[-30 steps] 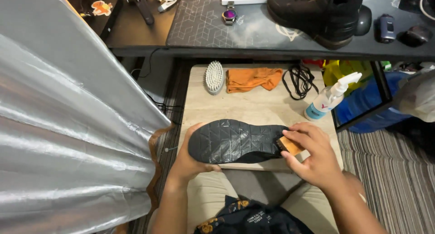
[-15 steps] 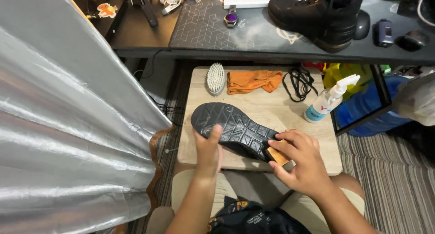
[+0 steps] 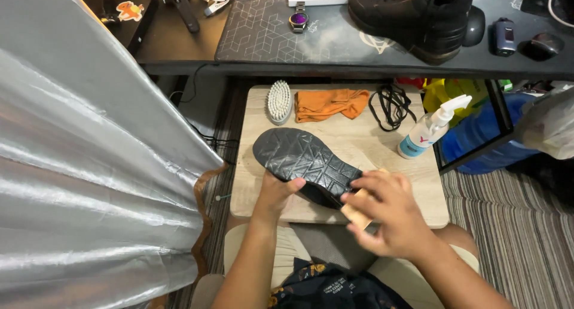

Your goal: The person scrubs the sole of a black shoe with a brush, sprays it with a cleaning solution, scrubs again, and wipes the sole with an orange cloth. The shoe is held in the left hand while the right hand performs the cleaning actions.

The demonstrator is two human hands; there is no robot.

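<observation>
A black shoe [image 3: 302, 159] lies sole-up and slanted on a small wooden table [image 3: 353, 138]. My left hand [image 3: 276, 192] grips the shoe's near edge, thumb on the patterned sole. My right hand [image 3: 385, 213] holds a tan wooden-backed brush [image 3: 354, 210] against the shoe's heel end, its fingers curled over it. Most of the brush is hidden under that hand.
On the small table lie a white bristle brush [image 3: 279, 101], an orange cloth [image 3: 329, 104], black laces [image 3: 391, 106] and a spray bottle [image 3: 426, 129]. A second black shoe [image 3: 412, 16] stands on the dark desk [image 3: 269, 34] beyond. A silver curtain [image 3: 89, 165] hangs at left.
The shoe has turned from level to slanted, toe toward the far left. My left hand shifted from the toe side to the near edge; my right hand and brush came down to the heel.
</observation>
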